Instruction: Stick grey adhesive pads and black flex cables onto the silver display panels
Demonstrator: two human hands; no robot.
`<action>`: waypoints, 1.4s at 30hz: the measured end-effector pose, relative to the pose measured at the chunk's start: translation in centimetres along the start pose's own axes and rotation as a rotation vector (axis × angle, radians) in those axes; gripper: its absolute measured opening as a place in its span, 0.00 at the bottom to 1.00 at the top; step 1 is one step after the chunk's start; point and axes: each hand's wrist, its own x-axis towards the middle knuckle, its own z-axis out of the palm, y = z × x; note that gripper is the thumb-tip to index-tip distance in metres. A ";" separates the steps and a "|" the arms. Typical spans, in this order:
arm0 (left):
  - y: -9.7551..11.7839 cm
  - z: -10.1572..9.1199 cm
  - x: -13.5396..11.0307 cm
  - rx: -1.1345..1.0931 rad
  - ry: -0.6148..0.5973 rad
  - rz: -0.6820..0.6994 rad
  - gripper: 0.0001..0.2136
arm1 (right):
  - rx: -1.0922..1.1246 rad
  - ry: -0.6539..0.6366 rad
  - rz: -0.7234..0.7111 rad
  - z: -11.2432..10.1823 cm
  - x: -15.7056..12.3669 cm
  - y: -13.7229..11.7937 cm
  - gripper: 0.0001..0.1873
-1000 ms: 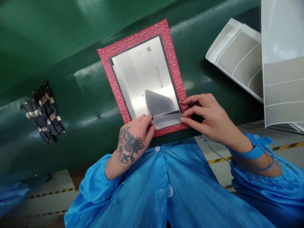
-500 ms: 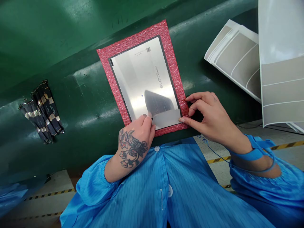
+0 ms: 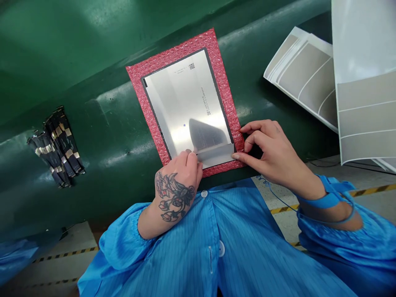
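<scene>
A silvery rectangular panel [image 3: 185,99] with a dark border lies on a red bubble-wrap sheet [image 3: 173,57] on the green table. A grey adhesive strip [image 3: 216,154] lies across the panel's near edge. My left hand [image 3: 177,183] pinches the strip's left end with fingers closed. My right hand [image 3: 269,150] holds the strip's right end between thumb and fingertips, at the panel's near right corner. A blue wrist strap [image 3: 331,198] circles my right wrist.
A pile of dark flex cables with gold contacts [image 3: 57,146] lies at the left on the green table [image 3: 93,115]. Grey-and-white backing sheets [image 3: 305,74] are stacked at the right, a larger curled one [image 3: 365,82] over them. The table's near edge meets my blue coat.
The strip has settled lower onto the panel's near edge between both hands. The view has drifted slightly; both hands stay at the strip's ends.
</scene>
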 end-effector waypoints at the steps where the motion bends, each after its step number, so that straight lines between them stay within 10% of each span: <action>1: 0.0 0.0 0.0 -0.008 0.002 -0.003 0.08 | -0.001 0.003 -0.004 0.0 0.0 0.0 0.11; 24: -1.3 -0.5 -0.2 -0.166 -0.070 -0.165 0.10 | 0.028 0.018 -0.005 0.0 0.0 0.0 0.11; 28: -2.9 0.2 -1.4 -0.321 0.086 -0.148 0.06 | 0.040 0.234 0.005 0.6 -0.9 -1.3 0.02; 31: -3.9 1.2 -2.3 -0.370 0.234 -0.087 0.07 | -0.017 0.365 -0.122 2.3 -1.9 -3.0 0.16; 42: -4.9 3.3 -2.6 -0.470 0.261 0.052 0.08 | -0.392 0.047 -0.282 6.9 -3.8 -4.2 0.25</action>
